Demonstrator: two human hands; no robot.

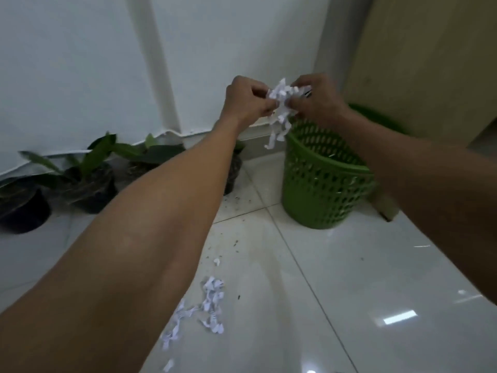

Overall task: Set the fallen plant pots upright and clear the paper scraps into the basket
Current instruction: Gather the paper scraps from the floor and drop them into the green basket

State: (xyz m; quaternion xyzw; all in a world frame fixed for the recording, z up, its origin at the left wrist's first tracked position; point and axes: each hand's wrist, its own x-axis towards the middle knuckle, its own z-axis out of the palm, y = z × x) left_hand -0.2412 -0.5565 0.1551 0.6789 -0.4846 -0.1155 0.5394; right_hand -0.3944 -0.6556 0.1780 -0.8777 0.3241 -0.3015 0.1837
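Note:
Both hands hold one bunch of white paper scraps (pixel 282 103) above the left rim of a green perforated basket (pixel 322 181). My left hand (pixel 247 99) pinches the bunch from the left and my right hand (pixel 318 99) from the right. A few strips dangle toward the basket's rim. Several more paper scraps (pixel 207 305) lie on the white floor tiles near my left forearm. Three black plant pots with green leaves stand along the wall at left: one (pixel 22 208), a second (pixel 90 184), and a third (pixel 153 160) partly hidden by my arm.
Dark soil crumbs (pixel 236 243) are scattered on the tiles between the pots and the basket. A beige cabinet (pixel 430 63) stands behind the basket at right. Another dark pot (pixel 233 170) sits just behind my left forearm.

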